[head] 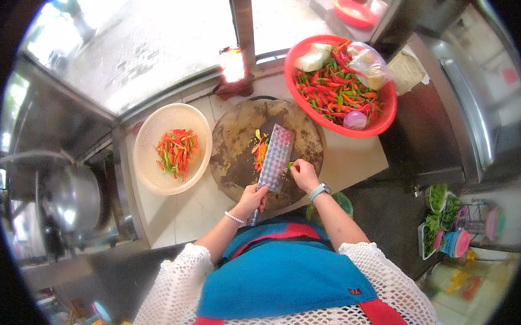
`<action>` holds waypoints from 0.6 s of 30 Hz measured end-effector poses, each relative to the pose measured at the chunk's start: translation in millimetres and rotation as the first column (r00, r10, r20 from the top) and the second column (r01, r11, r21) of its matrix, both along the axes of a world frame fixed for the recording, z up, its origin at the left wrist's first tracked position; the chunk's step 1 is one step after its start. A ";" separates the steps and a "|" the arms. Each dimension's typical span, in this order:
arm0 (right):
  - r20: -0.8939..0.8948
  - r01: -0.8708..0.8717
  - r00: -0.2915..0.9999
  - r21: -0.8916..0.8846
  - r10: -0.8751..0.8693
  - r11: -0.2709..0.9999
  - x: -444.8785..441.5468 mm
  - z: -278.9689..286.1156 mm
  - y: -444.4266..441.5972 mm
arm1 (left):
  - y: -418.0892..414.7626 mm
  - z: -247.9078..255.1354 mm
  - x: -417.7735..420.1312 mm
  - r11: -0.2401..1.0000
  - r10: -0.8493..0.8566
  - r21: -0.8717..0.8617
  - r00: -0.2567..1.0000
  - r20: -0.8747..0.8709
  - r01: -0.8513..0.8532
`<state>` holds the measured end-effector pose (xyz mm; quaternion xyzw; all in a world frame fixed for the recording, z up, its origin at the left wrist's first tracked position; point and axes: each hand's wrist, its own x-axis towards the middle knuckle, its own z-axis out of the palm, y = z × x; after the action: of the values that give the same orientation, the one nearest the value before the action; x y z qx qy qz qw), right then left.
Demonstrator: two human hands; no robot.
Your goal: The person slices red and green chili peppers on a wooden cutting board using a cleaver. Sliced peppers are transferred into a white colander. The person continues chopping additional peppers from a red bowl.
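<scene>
My left hand (254, 198) grips the handle of a cleaver (276, 158), whose patterned blade lies tilted over a round wooden chopping board (231, 142). Sliced red, orange and green chili peppers (259, 153) lie on the board just left of the blade. To the right of the blade, my right hand (303, 174) pinches a small green piece (290, 165), perhaps a pepper stem. A cream plastic colander (142, 167) at the left holds more cut peppers (178, 154). At the upper right, a red plastic basket (293, 89) holds whole chilies (333, 89) and a purple onion (355, 120).
White tiles (197, 213) cover the counter under the board. A dark red object (235, 88) stands by the window frame behind the board. Inside the red basket are also a white item (313, 58) and a clear plastic bag (367, 62). Leafy greens (439, 211) sit low at the right.
</scene>
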<state>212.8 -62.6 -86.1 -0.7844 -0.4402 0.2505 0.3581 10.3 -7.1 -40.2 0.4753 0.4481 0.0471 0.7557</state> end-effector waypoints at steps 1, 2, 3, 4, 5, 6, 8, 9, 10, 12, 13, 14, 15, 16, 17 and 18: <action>0.009 0.006 1.000 0.009 -0.006 1.000 -0.8 -1.3 0.2 | 0.3 -3.8 -2.7 1.000 -0.023 0.012 1.000 0.007 0.023; 0.017 0.010 1.000 0.019 -0.011 1.000 -1.9 -2.5 0.4 | 0.0 -7.8 -7.1 0.999 -0.046 0.024 0.999 0.014 0.046; 0.027 0.029 0.999 0.021 -0.030 0.999 -2.3 -4.3 0.3 | -0.5 -7.2 -9.8 0.997 -0.073 0.036 0.997 0.020 0.072; 0.038 0.048 0.998 0.025 -0.048 0.999 -3.5 -6.1 -0.1 | -4.3 -6.0 -14.5 0.993 -0.107 0.039 0.994 -0.016 0.107; 0.048 0.065 0.997 0.029 -0.067 0.997 -4.4 -7.8 -0.6 | -10.9 -3.6 -20.9 0.989 -0.140 0.041 0.989 -0.053 0.142; 0.030 0.081 0.996 0.012 -0.081 0.997 -5.4 -7.4 0.3 | -15.9 -1.2 -27.5 0.984 -0.171 0.044 0.981 -0.091 0.175; -0.002 0.120 0.993 -0.028 -0.120 0.992 -6.5 -6.9 -1.0 | -25.0 -5.1 -42.5 0.983 -0.175 0.051 0.982 -0.071 0.178; 0.002 0.146 0.989 -0.016 -0.146 0.989 -7.0 -8.8 -0.2 | -25.9 0.1 -44.7 0.982 -0.178 0.054 0.982 -0.061 0.181; 0.006 0.172 0.985 -0.005 -0.172 0.985 -8.5 -11.3 2.1 | -25.1 6.8 -47.0 0.987 -0.152 0.039 0.986 -0.066 0.154; 0.018 0.210 0.977 0.017 -0.210 0.978 -11.7 -15.0 6.7 | -27.2 16.6 -46.8 0.985 -0.102 0.127 0.985 -0.141 0.120; 0.026 0.223 0.974 0.028 -0.223 0.975 -13.6 -16.5 9.7 | -28.0 18.9 -46.6 0.980 -0.071 0.174 0.982 -0.177 0.102; 0.034 0.235 0.971 0.039 -0.236 0.971 -15.1 -17.8 12.7 | -29.5 17.1 -45.4 0.913 -0.089 0.372 0.973 -0.214 0.166; -0.013 0.227 0.974 0.016 -0.227 0.974 -15.6 -23.8 15.8 | -32.5 13.1 -44.1 0.805 -0.097 0.548 0.962 -0.257 0.227; -0.057 0.222 0.973 -0.007 -0.222 0.975 -12.1 -31.3 18.4 | -34.2 12.9 -40.1 0.658 -0.099 0.696 0.949 -0.299 0.288; -0.101 0.216 0.971 -0.029 -0.218 0.976 -8.5 -38.5 20.2 | -35.9 13.8 -37.1 0.670 -0.100 0.674 0.938 -0.333 0.310; -0.116 0.173 0.977 -0.053 -0.179 0.983 -7.5 -27.1 20.6 | -37.9 18.4 -34.5 0.685 -0.101 0.648 0.925 -0.367 0.332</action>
<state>205.4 -42.0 -113.2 -0.8111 -0.3412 0.2740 0.3881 -24.3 -45.0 -21.8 0.7768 0.4464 0.0493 0.4415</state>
